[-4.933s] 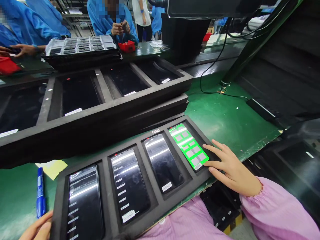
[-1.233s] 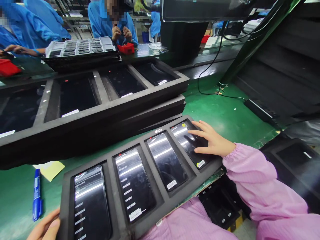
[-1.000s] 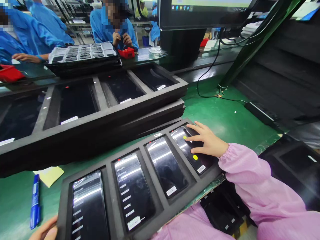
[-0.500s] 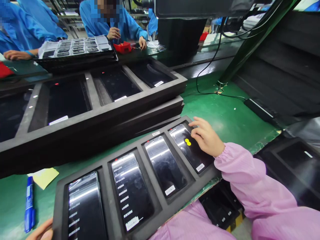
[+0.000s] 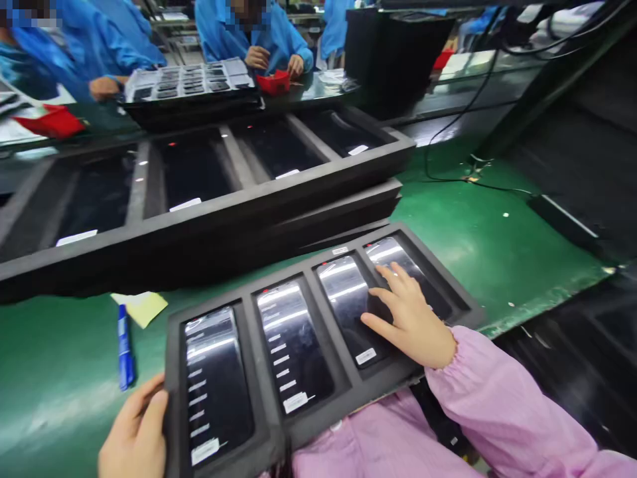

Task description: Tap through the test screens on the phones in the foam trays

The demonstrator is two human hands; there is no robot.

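Green bench mat (image 5: 448, 232); stacked black foam trays (image 5: 259, 192) behind; blue-coated workers (image 5: 259, 33) at far bench.
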